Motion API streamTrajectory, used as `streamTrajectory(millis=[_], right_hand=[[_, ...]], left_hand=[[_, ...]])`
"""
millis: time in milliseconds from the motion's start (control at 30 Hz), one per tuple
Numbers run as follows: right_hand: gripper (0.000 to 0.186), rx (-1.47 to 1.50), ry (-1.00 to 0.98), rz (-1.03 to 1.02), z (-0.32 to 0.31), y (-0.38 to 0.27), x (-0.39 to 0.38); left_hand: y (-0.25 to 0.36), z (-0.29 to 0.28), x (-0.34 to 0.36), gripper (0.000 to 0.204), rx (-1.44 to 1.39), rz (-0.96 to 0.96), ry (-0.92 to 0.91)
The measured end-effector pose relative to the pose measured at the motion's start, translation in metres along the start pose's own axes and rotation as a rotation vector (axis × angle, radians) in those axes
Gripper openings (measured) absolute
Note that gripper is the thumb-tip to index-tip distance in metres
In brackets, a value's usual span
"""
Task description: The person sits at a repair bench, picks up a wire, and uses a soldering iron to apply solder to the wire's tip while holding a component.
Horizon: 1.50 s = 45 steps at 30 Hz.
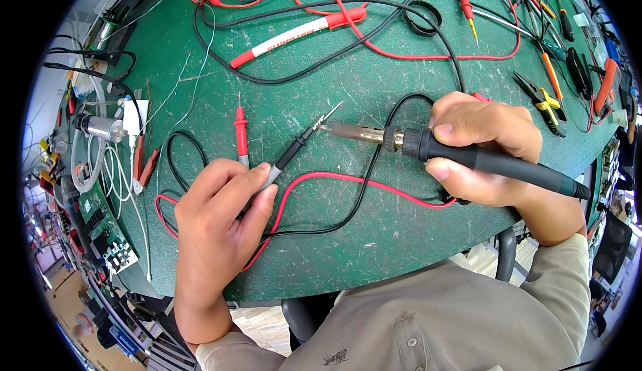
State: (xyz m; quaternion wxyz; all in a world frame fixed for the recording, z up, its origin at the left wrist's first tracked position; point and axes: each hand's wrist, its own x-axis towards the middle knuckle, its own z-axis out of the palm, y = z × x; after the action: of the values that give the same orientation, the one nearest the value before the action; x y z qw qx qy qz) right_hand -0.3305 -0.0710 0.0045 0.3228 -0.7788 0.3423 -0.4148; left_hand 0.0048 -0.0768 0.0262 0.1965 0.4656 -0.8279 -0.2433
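Observation:
My left hand (224, 204) pinches a black and grey test probe (293, 152), its metal needle pointing up and to the right. In my right hand (491, 144) is a soldering iron (468, 154) with a black handle and a metal barrel. The iron's tip is at the base of the probe's needle, touching or very close to it. Just beyond my left fingers lies a red test probe (241, 134) with a grey end. A red lead and a black lead (348, 214) loop across the mat between my hands.
A red and white marker (294, 39) lies at the back among looped cables. Another red probe (463, 0) is at the back right. Pliers (543, 103) with yellow and black handles lie at right, near screwdrivers. A circuit board (110, 237) and white tubing (100, 150) crowd the left edge.

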Motion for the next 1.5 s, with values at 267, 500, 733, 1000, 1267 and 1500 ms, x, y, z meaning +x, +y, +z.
streamTrajectory(millis=[267, 500, 733, 1000, 1267, 1500], right_hand=[[0.013, 0.625, 0.297, 0.485, 0.0, -0.001, 0.006], [0.014, 0.874, 0.349, 0.54, -0.008, 0.003, 0.008], [0.017, 0.563, 0.418, 0.394, -0.019, 0.004, 0.013], [0.023, 0.071, 0.453, 0.197, -0.052, 0.011, 0.082], [0.028, -0.23, 0.509, 0.132, -0.087, 0.104, 0.211], [0.035, -0.641, 0.324, 0.145, -0.113, 0.186, 0.283]], left_hand=[[0.001, 0.0, 0.001, 0.025, 0.013, 0.015, 0.003], [-0.004, 0.002, -0.001, 0.022, -0.032, 0.045, 0.02], [-0.005, 0.003, -0.002, 0.021, -0.096, 0.084, 0.045], [-0.011, 0.001, -0.002, 0.02, -0.16, 0.145, 0.054], [-0.013, 0.0, 0.0, 0.018, -0.162, 0.154, 0.037], [-0.014, 0.004, 0.002, 0.017, -0.15, 0.166, 0.032]])
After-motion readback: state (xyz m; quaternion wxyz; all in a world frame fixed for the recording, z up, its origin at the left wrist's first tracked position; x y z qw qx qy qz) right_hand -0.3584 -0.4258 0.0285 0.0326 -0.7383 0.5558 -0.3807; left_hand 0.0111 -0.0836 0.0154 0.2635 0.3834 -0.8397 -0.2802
